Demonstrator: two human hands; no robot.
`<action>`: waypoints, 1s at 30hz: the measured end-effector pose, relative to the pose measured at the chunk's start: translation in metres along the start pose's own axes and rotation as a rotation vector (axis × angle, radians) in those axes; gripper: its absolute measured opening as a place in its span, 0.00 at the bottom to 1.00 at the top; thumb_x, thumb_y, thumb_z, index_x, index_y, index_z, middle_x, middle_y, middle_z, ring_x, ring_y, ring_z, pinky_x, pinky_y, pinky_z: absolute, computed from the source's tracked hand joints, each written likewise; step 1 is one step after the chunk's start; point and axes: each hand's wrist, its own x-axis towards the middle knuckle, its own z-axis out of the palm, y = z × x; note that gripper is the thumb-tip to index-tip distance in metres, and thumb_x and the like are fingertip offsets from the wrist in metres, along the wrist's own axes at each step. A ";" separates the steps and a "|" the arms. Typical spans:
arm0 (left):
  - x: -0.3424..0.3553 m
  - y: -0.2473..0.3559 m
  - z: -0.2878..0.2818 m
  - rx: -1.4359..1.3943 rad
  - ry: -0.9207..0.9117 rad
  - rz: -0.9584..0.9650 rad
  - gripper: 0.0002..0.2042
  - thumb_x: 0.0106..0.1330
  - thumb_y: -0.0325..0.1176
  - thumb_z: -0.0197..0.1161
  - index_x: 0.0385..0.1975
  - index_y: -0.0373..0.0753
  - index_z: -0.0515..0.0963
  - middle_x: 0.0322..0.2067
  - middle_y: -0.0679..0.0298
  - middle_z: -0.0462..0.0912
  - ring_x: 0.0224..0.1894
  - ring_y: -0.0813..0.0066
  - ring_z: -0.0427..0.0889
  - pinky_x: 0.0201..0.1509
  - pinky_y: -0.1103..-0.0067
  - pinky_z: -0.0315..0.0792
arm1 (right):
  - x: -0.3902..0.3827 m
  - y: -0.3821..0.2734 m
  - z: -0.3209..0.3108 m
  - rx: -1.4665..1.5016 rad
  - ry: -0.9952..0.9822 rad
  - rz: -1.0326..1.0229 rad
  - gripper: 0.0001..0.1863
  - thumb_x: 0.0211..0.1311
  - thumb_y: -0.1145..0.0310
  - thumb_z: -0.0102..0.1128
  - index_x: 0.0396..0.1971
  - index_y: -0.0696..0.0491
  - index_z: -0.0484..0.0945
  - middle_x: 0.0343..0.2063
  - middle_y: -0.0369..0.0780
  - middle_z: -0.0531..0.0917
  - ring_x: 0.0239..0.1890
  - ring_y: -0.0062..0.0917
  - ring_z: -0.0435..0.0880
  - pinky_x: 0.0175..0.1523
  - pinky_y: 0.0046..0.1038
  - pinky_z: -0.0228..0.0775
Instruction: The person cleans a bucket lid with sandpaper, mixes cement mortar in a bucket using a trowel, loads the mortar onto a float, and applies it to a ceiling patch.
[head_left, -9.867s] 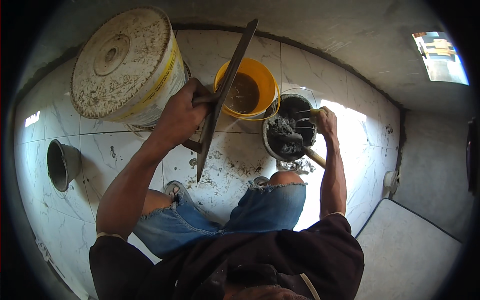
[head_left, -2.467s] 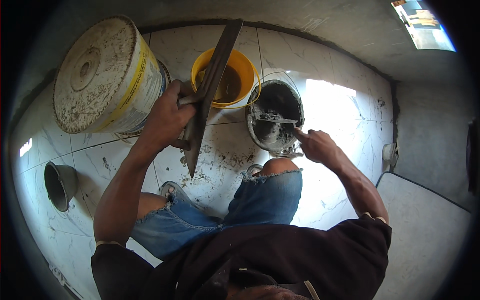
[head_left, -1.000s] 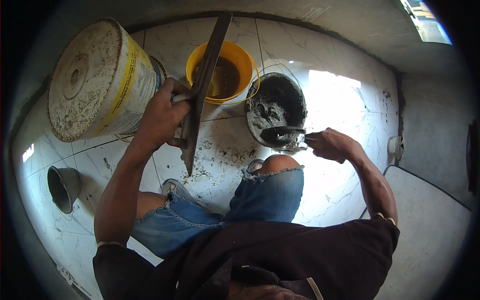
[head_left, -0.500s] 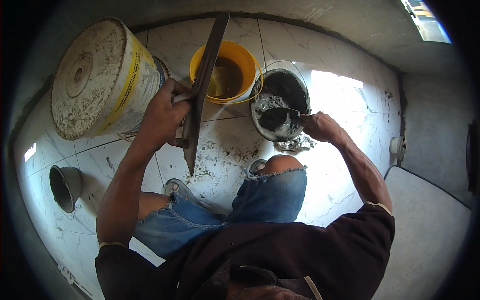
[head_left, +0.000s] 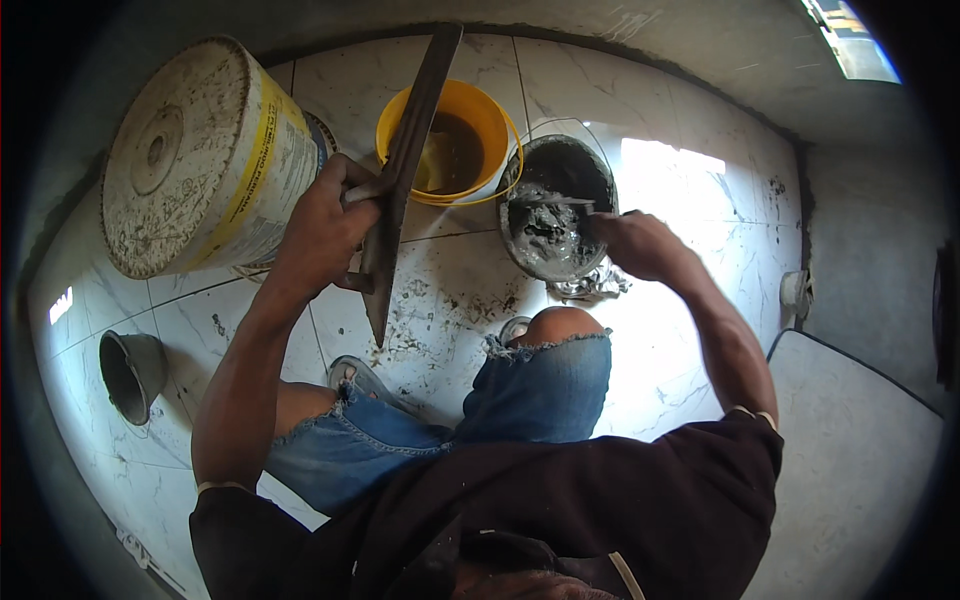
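My left hand (head_left: 335,215) is closed round the handle of a long plastering float (head_left: 408,150), which stands on edge with its flat face turned to the right. My right hand (head_left: 640,243) grips a trowel (head_left: 562,202) by its handle, at the right rim of a black bucket (head_left: 510,235). The trowel's blade is inside that bucket, seen nearly edge-on above wet grey cement mix (head_left: 550,235). Just behind the float stands a yellow bucket (head_left: 500,125) with murky brown water; the float hides part of its left side.
A large white pail (head_left: 185,160) with a yellow band and crusted lid stands at the left. A small dark bucket (head_left: 135,375) lies on its side nearer me. Cement crumbs dot the marble-patterned tiles (head_left: 450,300). A crumpled cloth (head_left: 590,285) touches the black bucket. Grey walls border the floor.
The trowel has turned in the black bucket, its blade going from broad-side view to nearly edge-on. My right hand has rotated with it. The float has barely moved.
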 end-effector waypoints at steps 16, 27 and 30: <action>0.013 -0.010 -0.009 0.060 -0.017 0.052 0.11 0.60 0.29 0.55 0.41 0.34 0.70 0.29 0.63 0.75 0.22 0.83 0.69 0.18 0.83 0.62 | -0.008 0.031 0.041 -0.049 0.114 0.063 0.21 0.59 0.76 0.46 0.54 0.59 0.70 0.21 0.51 0.80 0.25 0.45 0.81 0.30 0.43 0.74; 0.008 -0.011 -0.002 0.002 -0.017 -0.050 0.12 0.59 0.29 0.56 0.41 0.33 0.70 0.28 0.62 0.74 0.23 0.81 0.71 0.15 0.83 0.63 | -0.055 0.007 0.061 0.046 -0.061 0.011 0.18 0.65 0.74 0.42 0.53 0.64 0.68 0.23 0.55 0.78 0.26 0.48 0.82 0.32 0.43 0.75; 0.006 0.003 0.001 0.021 -0.059 -0.078 0.12 0.59 0.29 0.57 0.41 0.33 0.69 0.27 0.63 0.73 0.23 0.82 0.71 0.15 0.83 0.63 | -0.061 0.018 0.029 0.070 -0.009 -0.011 0.14 0.64 0.74 0.47 0.47 0.63 0.71 0.26 0.51 0.81 0.25 0.42 0.83 0.33 0.41 0.77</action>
